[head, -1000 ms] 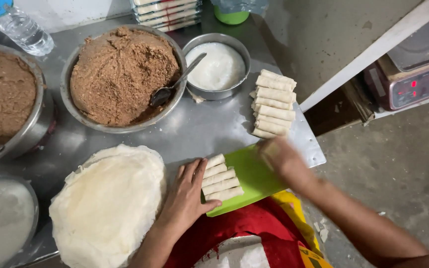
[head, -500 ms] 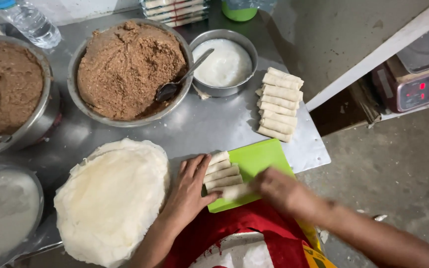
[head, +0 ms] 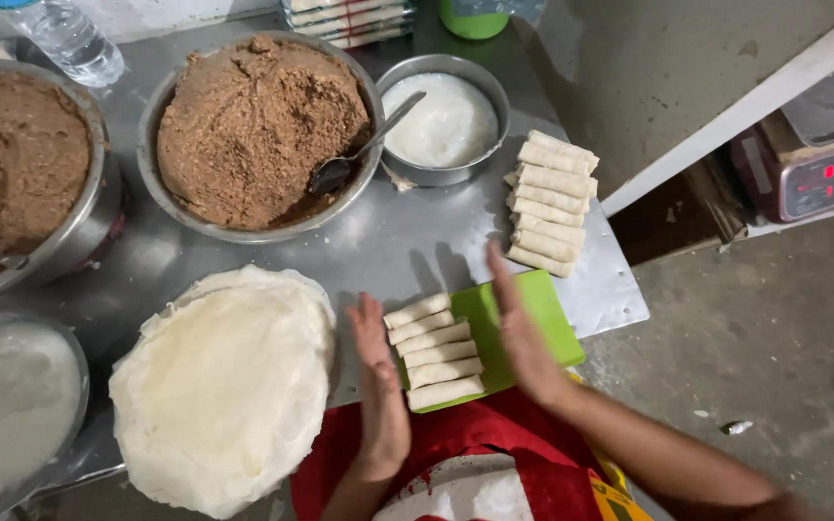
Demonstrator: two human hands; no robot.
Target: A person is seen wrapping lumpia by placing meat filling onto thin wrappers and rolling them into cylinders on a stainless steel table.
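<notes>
1. The brushed-steel worktop (head: pixel 407 241) fills most of the view, its free corner at about 4 o'clock.
2. A round stack of thin, pale pastry sheets (head: pixel 224 386) lies at 8 o'clock on the worktop, just beside the left hand.
3. A wide steel bowl heaped with brown crumbly filling (head: pixel 253 125) sits at 11 o'clock, a dark spoon (head: pixel 359 154) leaning in its rim at the 3 o'clock side.
4. A second steel bowl of the same brown filling (head: pixel 12 164) is cut by the edge at 9 o'clock; a steel bowl of white paste (head: pixel 7 405) sits below it at 8 o'clock.
5. A small steel bowl of white paste (head: pixel 446 121) stands at 12 o'clock, beside the larger filling bowl.
6. A flat green plastic board (head: pixel 533 318) lies at 5 o'clock at the worktop's near edge, carrying a row of five pale rolled pastries (head: pixel 434 351) on its 9 o'clock half.
7. A stack of finished pale rolls (head: pixel 547 203) rests on the worktop at 2 o'clock, apart from the board.
8. The right hand (head: pixel 523 338) stands on edge over the board, fingers straight and together, palm facing the row of rolls, just beside it; whether it touches them I cannot tell.
9. The left hand (head: pixel 378 386) stands likewise, flat and open with fingers together, at the row's 9 o'clock side, close against the roll ends. Neither hand grips anything.
</notes>
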